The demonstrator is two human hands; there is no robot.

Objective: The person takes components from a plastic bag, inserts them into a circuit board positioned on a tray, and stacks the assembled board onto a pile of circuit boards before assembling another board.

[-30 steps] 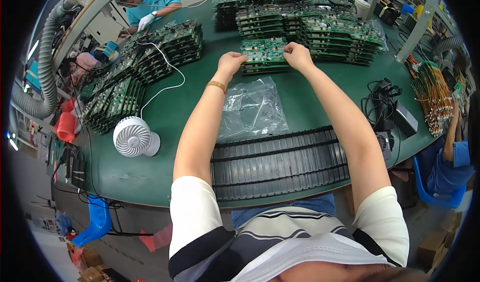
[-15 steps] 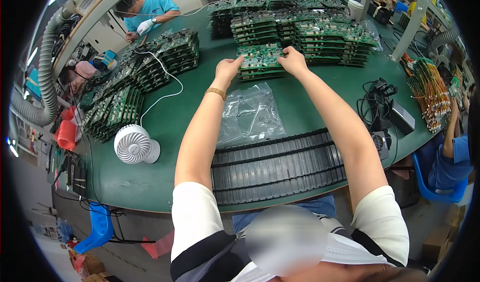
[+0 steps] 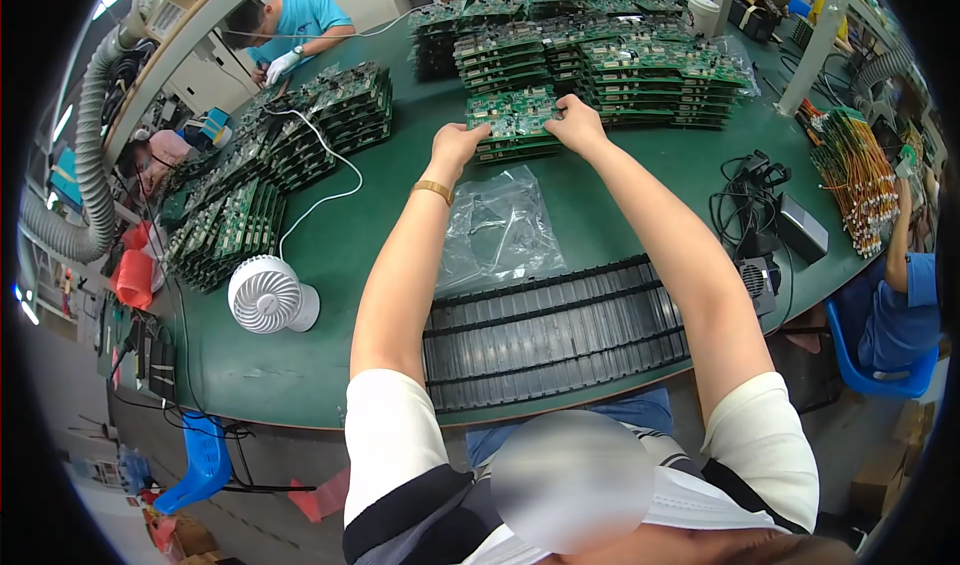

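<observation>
Both of my arms reach out over the green table to a short stack of green circuit boards (image 3: 513,117). My left hand (image 3: 459,146) is closed on the stack's left edge, thumb on top. At the right edge my right hand (image 3: 578,125) grips the boards, its thumb also over the top. The undersides of the boards and my fingers beneath are hidden. Taller stacks of circuit boards (image 3: 650,70) stand right behind. A clear plastic bag (image 3: 503,227) lies on the table between my forearms, and a black slotted tray (image 3: 550,335) sits nearer to me.
More circuit board stacks (image 3: 330,115) stand on the left, near a white fan (image 3: 268,295) with its cable. On the right are a black adapter (image 3: 802,230), tangled cables and a wire bundle (image 3: 858,180). A co-worker in a blue shirt (image 3: 312,17) sits across the table.
My hands and the gripped boards stay nearly in place; the whole view has shifted slightly. The gloved hand of the co-worker across the table has moved a little.
</observation>
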